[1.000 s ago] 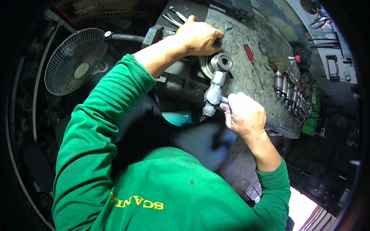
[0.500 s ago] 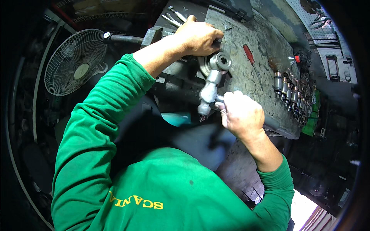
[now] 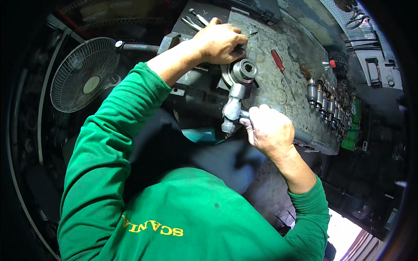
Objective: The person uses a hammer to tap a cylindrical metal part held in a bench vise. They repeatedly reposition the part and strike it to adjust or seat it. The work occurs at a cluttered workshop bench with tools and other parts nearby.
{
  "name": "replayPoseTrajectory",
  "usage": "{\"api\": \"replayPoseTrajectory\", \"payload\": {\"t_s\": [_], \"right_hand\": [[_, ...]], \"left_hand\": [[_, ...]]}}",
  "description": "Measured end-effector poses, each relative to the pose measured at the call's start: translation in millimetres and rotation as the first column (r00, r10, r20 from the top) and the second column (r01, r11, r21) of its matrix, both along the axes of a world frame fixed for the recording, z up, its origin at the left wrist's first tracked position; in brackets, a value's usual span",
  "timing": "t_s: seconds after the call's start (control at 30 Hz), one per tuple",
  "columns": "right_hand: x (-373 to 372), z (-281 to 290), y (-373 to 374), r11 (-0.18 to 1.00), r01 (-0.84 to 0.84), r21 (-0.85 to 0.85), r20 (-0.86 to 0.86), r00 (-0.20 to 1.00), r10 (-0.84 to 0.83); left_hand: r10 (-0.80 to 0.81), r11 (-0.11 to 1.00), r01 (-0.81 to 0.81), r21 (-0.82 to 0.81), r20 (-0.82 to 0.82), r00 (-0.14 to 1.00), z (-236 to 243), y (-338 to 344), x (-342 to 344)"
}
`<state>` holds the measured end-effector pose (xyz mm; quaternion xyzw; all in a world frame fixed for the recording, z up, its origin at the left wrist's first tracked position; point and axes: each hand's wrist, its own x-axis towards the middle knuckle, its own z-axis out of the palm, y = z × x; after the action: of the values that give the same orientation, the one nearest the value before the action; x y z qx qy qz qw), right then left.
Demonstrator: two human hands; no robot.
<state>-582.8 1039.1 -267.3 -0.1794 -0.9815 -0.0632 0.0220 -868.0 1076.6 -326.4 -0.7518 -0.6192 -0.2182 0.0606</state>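
Observation:
A ball-peen hammer (image 3: 232, 109) is gripped by my right hand (image 3: 272, 130), its fingers wrapped round the handle near the head. Just beyond the hammer's face is a round steel part (image 3: 245, 71) with a splined centre hole, near the jaws of a bench vise (image 3: 167, 43). Whether hammer and part touch, I cannot tell. Behind the part, my left hand (image 3: 222, 42) is closed with curled fingers; what it grips is hidden under them. Locking pliers (image 3: 196, 19) lie just past that hand.
On the worn metal bench (image 3: 265, 82) lies a red-handled screwdriver (image 3: 278, 63). Several cylindrical metal parts (image 3: 322, 98) stand in rows near the right edge, beside a clear bottle with a red cap (image 3: 332, 64). A fan (image 3: 89, 78) stands at left. Tools hang on a pegboard (image 3: 370, 56).
The hammer head has drawn back slightly toward me, leaving more of the round steel part's side in sight. My left hand keeps its place behind the part. The whole view has shifted a little.

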Motion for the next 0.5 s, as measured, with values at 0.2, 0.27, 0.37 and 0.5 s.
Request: {"api": "replayPoseTrajectory", "payload": {"t_s": [0.2, 0.27, 0.37, 0.5], "right_hand": [[5, 3, -2, 0.999, -0.017, -0.037, -0.016, 1.0, 0.017], [5, 4, -3, 0.997, -0.037, -0.063, -0.008, 0.999, 0.037], [5, 5, -4, 0.996, -0.044, -0.073, 0.002, 0.999, 0.045], [1, 5, -4, 1.0, 0.028, 0.01, -0.031, 0.999, -0.028]], "left_hand": [[0.063, 0.997, -0.07, 0.034, 0.177, 0.982, -16, -3, 20], [0.054, 0.998, -0.059, 0.027, 0.174, 0.983, -19, -1, 19], [-0.022, 0.999, 0.013, 0.052, 0.179, 0.984, -17, 4, 15], [-0.057, 0.998, 0.056, 0.01, 0.154, 0.987, -13, 7, 15]]}}
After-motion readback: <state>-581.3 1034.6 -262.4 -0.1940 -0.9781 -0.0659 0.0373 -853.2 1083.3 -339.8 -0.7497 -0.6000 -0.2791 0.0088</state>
